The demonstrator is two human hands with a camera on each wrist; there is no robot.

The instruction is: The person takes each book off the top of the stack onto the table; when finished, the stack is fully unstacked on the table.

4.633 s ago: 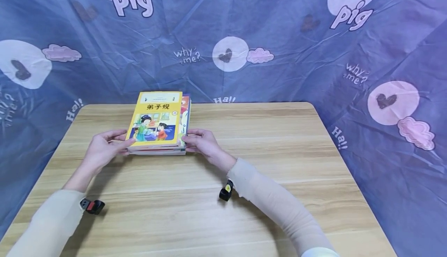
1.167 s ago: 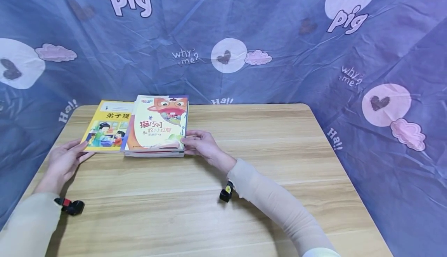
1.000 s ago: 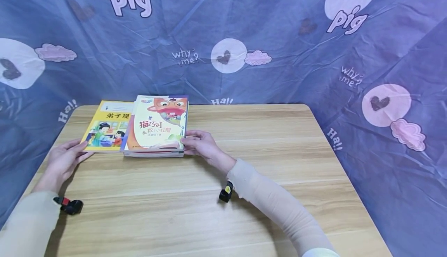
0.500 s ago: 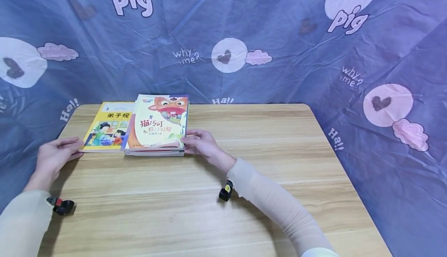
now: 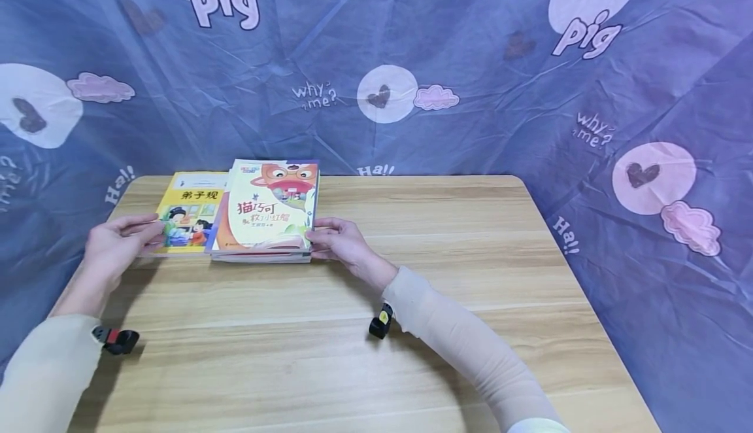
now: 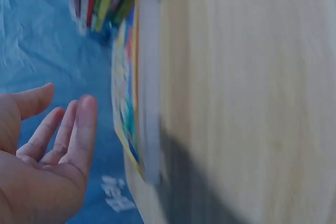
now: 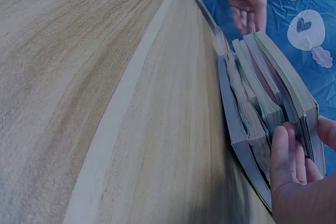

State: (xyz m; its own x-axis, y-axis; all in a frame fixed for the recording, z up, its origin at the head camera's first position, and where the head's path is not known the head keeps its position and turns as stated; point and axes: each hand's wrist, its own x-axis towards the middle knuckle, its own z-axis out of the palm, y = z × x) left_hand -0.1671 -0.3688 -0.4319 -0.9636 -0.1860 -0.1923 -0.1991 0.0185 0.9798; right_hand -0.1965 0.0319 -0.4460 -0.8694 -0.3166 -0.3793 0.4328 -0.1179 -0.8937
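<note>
A yellow picture book (image 5: 187,214) lies flat on the table at the back left, its right side partly hidden by a stack of books (image 5: 267,214). The stack's top book has a white cover with a red cartoon animal. My left hand (image 5: 120,246) hovers over the yellow book's left edge; in the left wrist view its fingers (image 6: 79,135) are extended and hold nothing, apart from the book. My right hand (image 5: 347,246) holds the right side of the stack, thumb on the top cover and fingers against the page edges, as the right wrist view shows.
The wood-grain table (image 5: 376,348) stretches in front of the books and to their right. A blue printed cloth (image 5: 470,47) hangs behind and along the sides. A small black camera is strapped to each wrist.
The yellow book has gone from the top of the stack to the table on its left. My left hand has let go of it and shifted up and right. My right hand stays put.
</note>
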